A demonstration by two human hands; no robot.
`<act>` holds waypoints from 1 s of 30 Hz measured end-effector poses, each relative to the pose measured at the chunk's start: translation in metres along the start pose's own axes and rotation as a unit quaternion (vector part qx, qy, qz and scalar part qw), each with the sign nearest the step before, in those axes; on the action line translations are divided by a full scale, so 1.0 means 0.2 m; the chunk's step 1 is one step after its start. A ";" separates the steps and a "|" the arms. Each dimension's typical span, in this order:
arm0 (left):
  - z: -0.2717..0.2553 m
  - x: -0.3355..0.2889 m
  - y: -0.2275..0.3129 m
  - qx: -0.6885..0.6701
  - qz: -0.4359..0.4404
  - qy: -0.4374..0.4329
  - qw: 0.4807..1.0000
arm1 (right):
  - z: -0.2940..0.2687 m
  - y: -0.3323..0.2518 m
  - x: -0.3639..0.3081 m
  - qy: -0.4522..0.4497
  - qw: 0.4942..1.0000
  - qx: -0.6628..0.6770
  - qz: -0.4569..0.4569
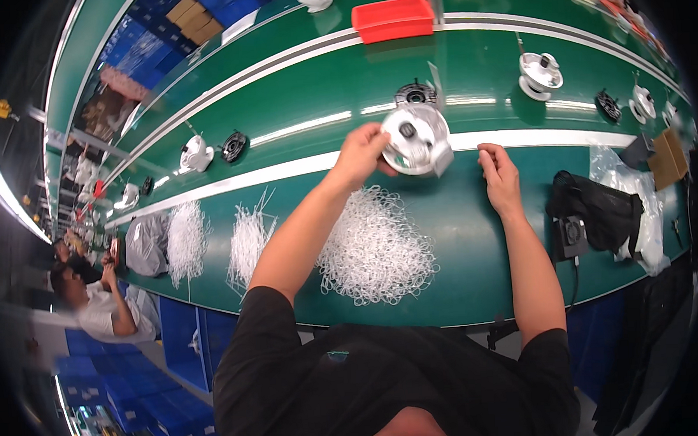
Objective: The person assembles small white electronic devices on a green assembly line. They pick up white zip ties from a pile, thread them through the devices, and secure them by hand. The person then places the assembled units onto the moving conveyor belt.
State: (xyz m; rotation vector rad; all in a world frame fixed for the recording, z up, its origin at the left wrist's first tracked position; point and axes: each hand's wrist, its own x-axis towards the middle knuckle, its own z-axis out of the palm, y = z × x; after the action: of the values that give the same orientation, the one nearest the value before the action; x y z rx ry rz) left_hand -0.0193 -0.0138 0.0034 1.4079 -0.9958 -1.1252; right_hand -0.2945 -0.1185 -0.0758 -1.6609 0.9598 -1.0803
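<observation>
My left hand (363, 156) grips the left edge of a white round housing (420, 146) with a dark knob near its middle, held over the white rail (509, 139) along the bench. The housing is slightly blurred. Just beyond it lies a black ring-shaped part (415, 93), partly covered. To its right, my right hand (501, 176) is over the green bench, fingers loosely bent and apart, with nothing seen in them. A large heap of white looped cords (377, 248) lies below the housing, next to my left forearm.
Other white housings (541, 73) and black parts (234, 147) sit on the green belt (313, 103). A red bin (393, 20) stands beyond. More white cords (248, 236) lie left; a black bag (594, 207) and clear plastic (649, 228) lie right. A person (107, 306) sits far left.
</observation>
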 end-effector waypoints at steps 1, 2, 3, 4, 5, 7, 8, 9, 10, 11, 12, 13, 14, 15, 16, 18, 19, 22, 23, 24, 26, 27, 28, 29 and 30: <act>-0.05 0.02 0.03 -0.049 -0.004 0.041 0.998 | 0.01 -0.01 0.00 -0.005 0.999 -0.026 -0.017; -0.11 0.06 0.04 -0.071 0.005 0.085 0.994 | 0.01 -0.03 -0.01 -0.015 0.999 -0.027 -0.022; -0.17 0.11 0.05 -0.093 0.014 0.126 0.988 | 0.02 -0.03 -0.01 -0.020 0.999 -0.032 -0.029; -0.25 0.15 0.05 -0.100 0.023 0.151 0.983 | 0.02 -0.02 0.00 -0.025 0.998 -0.038 -0.037; -0.33 0.19 0.03 -0.108 0.030 0.174 0.978 | 0.02 -0.01 0.01 -0.028 0.998 -0.045 -0.042; -0.46 0.27 -0.04 -0.094 0.024 0.233 0.968 | 0.03 -0.02 0.00 -0.043 0.997 -0.056 -0.041; -0.50 0.30 -0.05 -0.088 0.001 0.262 0.961 | 0.02 -0.02 0.01 -0.048 0.996 -0.062 -0.040; -0.53 0.32 -0.07 -0.081 -0.022 0.290 0.953 | 0.02 -0.02 0.00 -0.047 0.996 -0.057 -0.047; -0.57 0.34 -0.12 -0.107 -0.020 0.293 0.950 | 0.03 -0.01 0.00 -0.046 0.996 -0.052 -0.055; -0.62 0.36 -0.17 -0.133 -0.017 0.297 0.945 | 0.03 -0.01 0.01 -0.045 0.996 -0.046 -0.064; -0.62 0.37 -0.19 -0.159 -0.017 0.300 0.940 | 0.03 -0.01 0.00 -0.045 0.996 -0.042 -0.062; -0.61 0.37 -0.21 -0.196 -0.005 0.295 0.935 | 0.02 -0.01 0.01 -0.044 0.996 -0.047 -0.062; -0.56 0.35 -0.19 -0.231 0.004 0.289 0.929 | 0.01 0.00 0.00 -0.044 0.996 -0.052 -0.060; -0.51 0.32 -0.16 -0.267 0.013 0.287 0.920 | 0.02 0.00 0.00 -0.046 0.996 -0.056 -0.059; -0.45 0.28 -0.15 -0.192 -0.032 0.326 0.925 | 0.01 0.00 0.00 -0.046 0.996 -0.054 -0.059; -0.33 0.15 -0.09 0.048 -0.042 0.213 0.975 | 0.01 -0.03 -0.01 -0.055 0.995 -0.069 -0.047; -0.28 0.08 -0.07 0.166 -0.045 0.150 0.974 | 0.01 -0.03 -0.01 -0.061 0.994 -0.075 -0.043; -0.14 -0.08 -0.12 0.390 0.033 -0.033 0.920 | 0.02 -0.02 -0.01 -0.065 0.994 -0.075 -0.045; -0.08 -0.12 -0.08 0.430 0.019 -0.077 0.899 | 0.02 -0.02 0.00 -0.067 0.994 -0.074 -0.052; -0.03 -0.15 -0.06 0.468 0.024 -0.092 0.879 | 0.02 -0.03 0.00 -0.065 0.993 -0.076 -0.061; 0.02 -0.17 -0.07 0.513 0.033 -0.128 0.848 | 0.01 -0.02 0.00 -0.069 0.993 -0.072 -0.060; 0.03 -0.17 -0.08 0.509 0.032 -0.130 0.850 | 0.01 -0.02 0.00 -0.070 0.993 -0.070 -0.060; 0.03 -0.17 -0.08 0.505 0.031 -0.133 0.852 | 0.01 -0.02 0.00 -0.073 0.993 -0.070 -0.058; 0.04 -0.17 -0.08 0.500 0.032 -0.137 0.854 | 0.01 -0.01 0.00 -0.074 0.993 -0.071 -0.054; 0.04 -0.17 -0.08 0.495 0.019 -0.143 0.857 | 0.01 -0.01 0.00 -0.075 0.993 -0.071 -0.051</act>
State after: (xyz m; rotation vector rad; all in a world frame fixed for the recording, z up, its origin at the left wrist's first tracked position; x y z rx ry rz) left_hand -0.0344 0.0189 -0.0088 2.0163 -1.9854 -0.7977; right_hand -0.2915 -0.1172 -0.0742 -1.8967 0.8802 -0.9562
